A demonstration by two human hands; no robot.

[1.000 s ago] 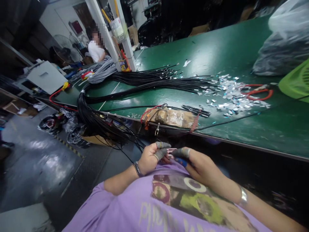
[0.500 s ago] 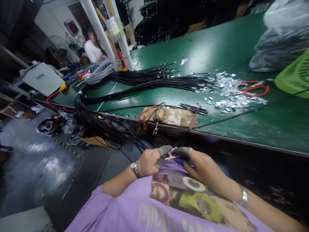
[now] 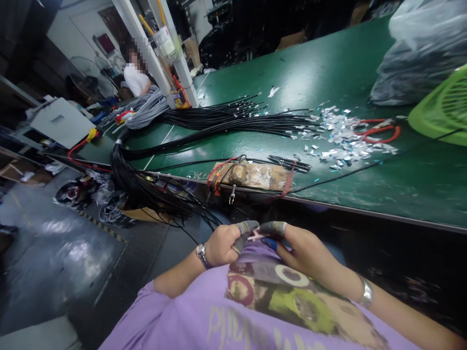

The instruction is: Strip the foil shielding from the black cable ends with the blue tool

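Observation:
In front of my purple shirt, both hands meet just below the bench edge. My left hand (image 3: 226, 242) is closed, with grey fabric covers on its fingertips, pinching a small pale pinkish strip (image 3: 254, 235). My right hand (image 3: 297, 243) closes on the strip from the other side; its fingers wear grey covers and a blue one. The strip is thin and partly hidden by the fingers, so its kind does not show. Nearest on the bench edge is a wooden block (image 3: 260, 176) wrapped in tape, with a small metal clip (image 3: 232, 194) hanging from it.
Black cables (image 3: 219, 127) lie along the green bench (image 3: 314, 73), and some hang over its edge. Foil scraps (image 3: 339, 138), red-handled scissors (image 3: 388, 136), a green basket (image 3: 438, 109) and a plastic bag (image 3: 408, 68) are at the right. A person (image 3: 135, 80) sits at the back left.
The bench and its things have shifted slightly left in view as the head turned. Both hands stay together on the strip, with only slight finger movement.

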